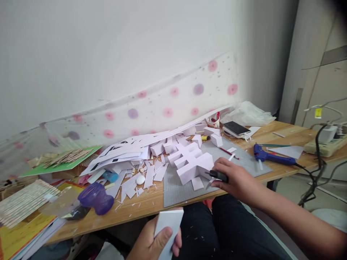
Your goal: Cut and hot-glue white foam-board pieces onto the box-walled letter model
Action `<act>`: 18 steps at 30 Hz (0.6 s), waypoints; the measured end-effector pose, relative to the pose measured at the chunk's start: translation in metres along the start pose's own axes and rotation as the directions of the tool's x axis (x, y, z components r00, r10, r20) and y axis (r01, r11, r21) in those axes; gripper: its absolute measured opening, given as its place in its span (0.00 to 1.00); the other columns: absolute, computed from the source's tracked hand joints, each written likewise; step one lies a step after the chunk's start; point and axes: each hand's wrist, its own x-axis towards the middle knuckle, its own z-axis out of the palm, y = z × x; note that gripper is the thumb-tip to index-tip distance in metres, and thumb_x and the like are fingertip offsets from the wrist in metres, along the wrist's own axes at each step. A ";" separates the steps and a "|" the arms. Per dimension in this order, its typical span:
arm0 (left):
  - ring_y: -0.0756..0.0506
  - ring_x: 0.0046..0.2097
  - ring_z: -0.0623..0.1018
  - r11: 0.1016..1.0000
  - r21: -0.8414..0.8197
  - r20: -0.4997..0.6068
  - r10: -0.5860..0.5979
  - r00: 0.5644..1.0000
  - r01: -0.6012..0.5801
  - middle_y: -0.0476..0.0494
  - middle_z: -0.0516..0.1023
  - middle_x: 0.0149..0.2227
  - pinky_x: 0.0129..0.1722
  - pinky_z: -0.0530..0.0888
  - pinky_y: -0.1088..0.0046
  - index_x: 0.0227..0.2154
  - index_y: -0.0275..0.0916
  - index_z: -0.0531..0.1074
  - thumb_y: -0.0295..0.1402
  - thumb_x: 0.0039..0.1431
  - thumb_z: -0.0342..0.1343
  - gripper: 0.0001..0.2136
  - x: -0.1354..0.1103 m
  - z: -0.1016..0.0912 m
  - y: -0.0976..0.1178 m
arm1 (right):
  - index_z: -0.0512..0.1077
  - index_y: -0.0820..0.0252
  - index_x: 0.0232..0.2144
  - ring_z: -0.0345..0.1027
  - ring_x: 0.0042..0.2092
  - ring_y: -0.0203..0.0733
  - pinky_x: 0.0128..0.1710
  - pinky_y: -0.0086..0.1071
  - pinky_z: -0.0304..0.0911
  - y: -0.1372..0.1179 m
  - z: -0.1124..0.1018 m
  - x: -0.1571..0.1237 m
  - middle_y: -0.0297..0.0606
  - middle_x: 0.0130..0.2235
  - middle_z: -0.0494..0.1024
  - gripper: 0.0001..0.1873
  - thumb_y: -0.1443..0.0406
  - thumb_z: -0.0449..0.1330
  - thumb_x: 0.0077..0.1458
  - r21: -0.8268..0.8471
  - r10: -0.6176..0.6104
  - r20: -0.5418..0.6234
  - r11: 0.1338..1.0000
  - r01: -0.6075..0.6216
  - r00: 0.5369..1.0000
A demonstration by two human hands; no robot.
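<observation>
My left hand point(151, 240) is low over my lap, below the table edge, fingers wrapped round a flat white foam-board piece point(168, 225). My right hand point(234, 178) rests on the grey cutting mat point(173, 189) and grips a black-handled craft knife point(218, 176) whose blade points left and down. Just left of that hand stands a white foam-board model point(191, 162) made of joined blocks, with a small white offcut point(197, 183) beside it.
White board scraps and strips point(130, 153) pile up left of the mat. A blue glue gun point(271, 157), a phone point(236, 128), a purple cup point(96, 198), stick bundles point(24, 202), a green sheet point(59, 166) and a power strip point(325, 144) lie around. The table's front edge runs near my knees.
</observation>
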 end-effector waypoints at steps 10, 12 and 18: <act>0.41 0.34 0.79 0.766 0.631 -0.381 0.169 0.909 0.122 0.44 0.81 0.30 0.39 0.75 0.68 0.27 0.43 0.77 0.44 0.54 0.52 0.13 -0.014 -0.058 -0.002 | 0.73 0.63 0.39 0.72 0.43 0.51 0.46 0.38 0.63 0.123 -0.012 0.017 0.49 0.46 0.73 0.13 0.63 0.54 0.55 -0.269 0.251 0.062 0.936 -0.226 0.966; 0.39 0.41 0.80 0.669 0.731 -0.363 0.220 0.906 0.130 0.47 0.83 0.37 0.44 0.75 0.67 0.34 0.47 0.79 0.41 0.50 0.54 0.12 -0.021 -0.077 -0.002 | 0.75 0.63 0.38 0.73 0.44 0.52 0.46 0.39 0.64 0.134 0.001 0.015 0.50 0.45 0.75 0.12 0.67 0.56 0.51 -0.274 0.272 0.101 0.932 -0.236 0.957; 0.38 0.46 0.79 0.322 0.875 -0.455 0.297 0.839 0.361 0.52 0.81 0.44 0.50 0.74 0.63 0.41 0.50 0.78 0.40 0.53 0.49 0.16 -0.060 -0.168 0.001 | 0.74 0.64 0.45 0.72 0.46 0.58 0.45 0.45 0.65 0.142 0.017 0.007 0.54 0.48 0.76 0.19 0.68 0.54 0.51 -0.287 0.358 0.080 0.902 -0.322 0.930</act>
